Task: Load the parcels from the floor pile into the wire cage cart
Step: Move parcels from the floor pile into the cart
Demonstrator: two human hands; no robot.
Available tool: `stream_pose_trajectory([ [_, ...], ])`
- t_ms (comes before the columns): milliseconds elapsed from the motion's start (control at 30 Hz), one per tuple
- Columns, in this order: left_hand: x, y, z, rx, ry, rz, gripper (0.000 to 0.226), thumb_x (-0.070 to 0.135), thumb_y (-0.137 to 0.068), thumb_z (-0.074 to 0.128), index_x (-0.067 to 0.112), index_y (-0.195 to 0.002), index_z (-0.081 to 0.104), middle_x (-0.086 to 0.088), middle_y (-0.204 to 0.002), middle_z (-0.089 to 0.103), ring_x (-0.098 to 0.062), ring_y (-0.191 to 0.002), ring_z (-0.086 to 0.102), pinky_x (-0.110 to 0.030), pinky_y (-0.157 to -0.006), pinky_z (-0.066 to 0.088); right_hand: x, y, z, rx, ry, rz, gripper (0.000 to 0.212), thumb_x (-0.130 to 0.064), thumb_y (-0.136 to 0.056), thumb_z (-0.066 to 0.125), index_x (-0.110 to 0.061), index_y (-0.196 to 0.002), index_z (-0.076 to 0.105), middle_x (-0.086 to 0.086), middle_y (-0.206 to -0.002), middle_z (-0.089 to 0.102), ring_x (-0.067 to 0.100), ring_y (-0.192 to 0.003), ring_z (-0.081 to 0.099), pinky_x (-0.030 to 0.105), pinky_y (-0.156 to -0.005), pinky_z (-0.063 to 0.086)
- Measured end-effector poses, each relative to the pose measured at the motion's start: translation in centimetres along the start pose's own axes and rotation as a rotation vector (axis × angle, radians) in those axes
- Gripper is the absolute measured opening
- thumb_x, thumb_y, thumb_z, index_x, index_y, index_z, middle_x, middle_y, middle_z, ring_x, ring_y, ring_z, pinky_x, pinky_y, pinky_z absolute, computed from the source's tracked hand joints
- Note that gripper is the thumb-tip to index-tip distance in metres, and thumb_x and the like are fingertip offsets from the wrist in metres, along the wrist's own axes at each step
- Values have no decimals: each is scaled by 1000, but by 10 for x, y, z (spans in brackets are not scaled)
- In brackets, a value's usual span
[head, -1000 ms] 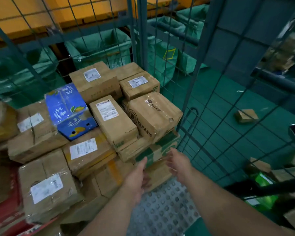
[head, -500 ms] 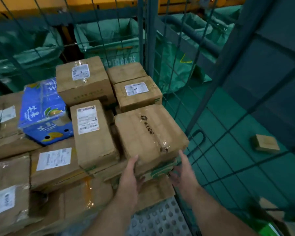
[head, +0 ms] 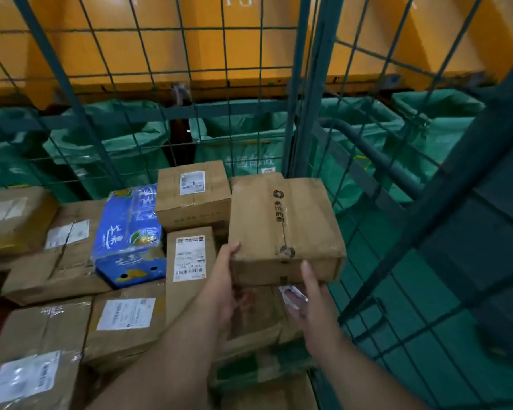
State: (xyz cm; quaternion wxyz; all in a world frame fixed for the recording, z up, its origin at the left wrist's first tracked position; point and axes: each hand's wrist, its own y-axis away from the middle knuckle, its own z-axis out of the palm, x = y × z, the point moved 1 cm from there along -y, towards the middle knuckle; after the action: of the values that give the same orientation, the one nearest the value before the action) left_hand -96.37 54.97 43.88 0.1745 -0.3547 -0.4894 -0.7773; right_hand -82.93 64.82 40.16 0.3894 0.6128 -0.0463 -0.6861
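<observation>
A brown cardboard parcel [head: 282, 226] with a printed logo and a taped seam is lifted above the stack inside the wire cage cart [head: 304, 84]. My left hand [head: 224, 279] grips its near left corner, thumb on the top edge. My right hand [head: 311, 294] holds it from below at the near right, thumb up on the front face. Under and around it lie several stacked parcels, among them a blue printed carton [head: 131, 232] and a brown box with a white label [head: 191, 199].
The cage's green mesh wall [head: 397, 261] stands close on the right, its corner post behind the lifted parcel. Green sacks [head: 107, 143] hang beyond the back mesh under yellow bins [head: 160, 48]. Labelled boxes [head: 125, 321] fill the cart's left and near side.
My hands reached to the logo parcel, took hold of its near edge and raised it off the stack. The view tilted upward toward the back mesh.
</observation>
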Motion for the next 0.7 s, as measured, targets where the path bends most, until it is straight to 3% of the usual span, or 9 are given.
stream_pose_trajectory([
  [100,13,-26,6,26,20,5,54,68,-76,68,23,-106,72,-6,-93,79,-25,-97,68,-38,-85,51,-11,-18,28,-26,-44,60,92,-77,-66,75,-36,-144,49,0,-125,67,21,-110,68,44,-100,53],
  [200,20,-44,7,38,53,30,47,63,-79,69,22,-102,72,-2,-82,79,-24,-96,70,-41,-95,52,-16,-40,54,56,-39,99,105,-79,-62,77,-29,-146,42,2,-120,65,22,-109,66,46,-103,53],
  [333,21,-57,12,19,50,55,52,73,-79,68,30,-109,71,-2,-101,79,-24,-104,71,-48,-100,55,-23,-80,74,205,59,104,149,-99,-33,71,-33,-158,21,8,-145,54,34,-129,56,55,-111,44],
  [400,20,-62,11,46,-40,111,54,79,-83,59,31,-104,72,0,-100,78,-23,-99,72,-45,-94,58,-29,-103,74,218,89,90,158,-104,-21,65,-32,-156,26,8,-145,54,37,-130,54,58,-111,43],
  [467,17,-64,5,147,-256,231,55,77,-89,52,28,-103,72,6,-93,74,-14,-88,70,-35,-76,58,-37,-119,72,212,70,77,164,-103,-18,66,-30,-158,20,6,-143,54,34,-130,54,53,-112,43],
  [500,14,-64,0,234,-383,306,47,70,-93,51,27,-102,69,11,-90,69,-6,-83,63,-28,-66,50,-42,-122,74,212,59,67,165,-103,-20,66,-30,-160,17,5,-144,52,32,-130,52,52,-113,42],
  [567,6,-64,-16,328,-575,395,33,59,-97,56,27,-99,66,16,-89,63,1,-82,56,-21,-64,43,-45,-130,77,197,13,43,157,-99,-31,69,-30,-161,13,3,-147,48,30,-132,49,51,-115,41],
  [633,-8,-71,-31,348,-690,453,34,61,-92,61,29,-100,70,13,-94,67,-5,-89,64,-30,-75,55,-45,-135,78,188,-41,43,146,-91,-43,73,-30,-161,13,1,-150,43,28,-132,48,52,-112,44],
  [700,-16,-76,-43,393,-884,489,32,62,-87,64,35,-102,68,13,-103,61,-9,-97,61,-34,-87,55,-47,-139,78,132,-91,37,129,-81,-57,79,-27,-159,20,0,-146,45,25,-124,55,45,-94,58],
])
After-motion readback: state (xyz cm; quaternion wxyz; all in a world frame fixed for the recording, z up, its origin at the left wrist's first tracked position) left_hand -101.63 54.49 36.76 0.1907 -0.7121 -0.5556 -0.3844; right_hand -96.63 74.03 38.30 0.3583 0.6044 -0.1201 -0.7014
